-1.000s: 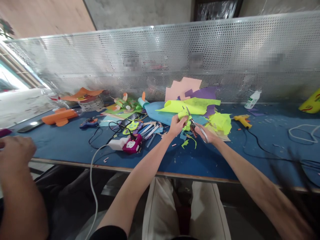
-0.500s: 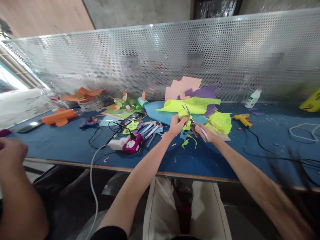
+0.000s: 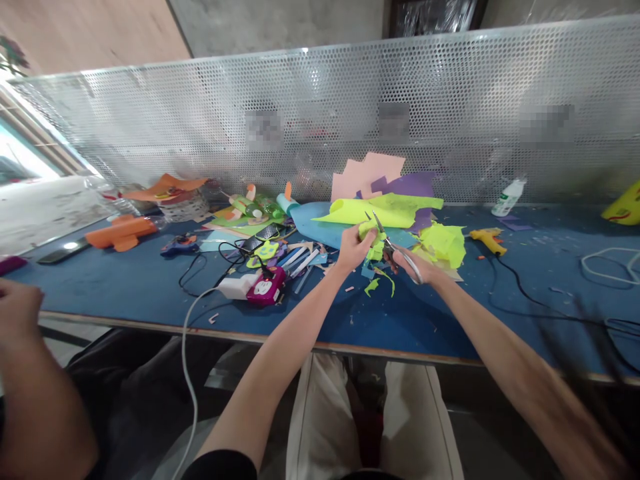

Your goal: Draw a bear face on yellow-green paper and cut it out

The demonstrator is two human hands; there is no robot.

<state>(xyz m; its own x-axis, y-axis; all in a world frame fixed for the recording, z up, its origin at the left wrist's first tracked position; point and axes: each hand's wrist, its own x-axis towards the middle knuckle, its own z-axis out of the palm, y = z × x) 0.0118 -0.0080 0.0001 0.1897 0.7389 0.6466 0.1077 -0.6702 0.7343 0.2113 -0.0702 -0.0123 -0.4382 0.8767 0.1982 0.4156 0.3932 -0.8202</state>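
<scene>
Closed around a small piece of yellow-green paper (image 3: 369,231), my left hand (image 3: 355,247) is over the middle of the blue table. My right hand (image 3: 415,267) grips a pair of scissors (image 3: 411,265) by the handles. Their slightly parted blades point up and to the left, beside the paper piece. Behind both hands lies a rolled yellow-green sheet (image 3: 380,209) on a blue sheet (image 3: 315,223). Crumpled yellow-green paper (image 3: 443,245) rests just right of the scissors. Thin green scraps (image 3: 371,287) lie below my hands.
A magenta power adapter (image 3: 267,287) with a white cable and several markers (image 3: 300,262) lie to the left. At right are a yellow glue gun (image 3: 487,241) with its cord and a white bottle (image 3: 509,197). Another person's hand (image 3: 19,310) shows at far left. A perforated metal screen (image 3: 320,133) stands behind.
The paper piece in my left hand has turned slightly between the fingers. The other person's hand at far left has moved a little left and down.
</scene>
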